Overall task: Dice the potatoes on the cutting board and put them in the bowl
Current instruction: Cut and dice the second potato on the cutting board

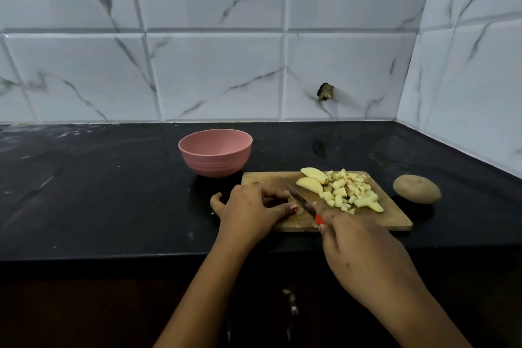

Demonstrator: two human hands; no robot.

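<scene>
A wooden cutting board (392,219) lies on the black counter. On its far right part sits a heap of diced potato (348,191) with two larger wedges (310,179) beside it. My left hand (251,203) curls over a small potato piece (296,206) at the board's left end, mostly hiding it. My right hand (358,243) grips a knife (300,196) with an orange-red handle; its blade angles down next to my left fingertips. A pink bowl (215,152) stands just behind the board's left corner; I cannot see anything inside it.
A whole unpeeled potato (417,189) rests on the counter right of the board. White marble-look tiled walls close off the back and the right side. The counter's front edge runs just below the board.
</scene>
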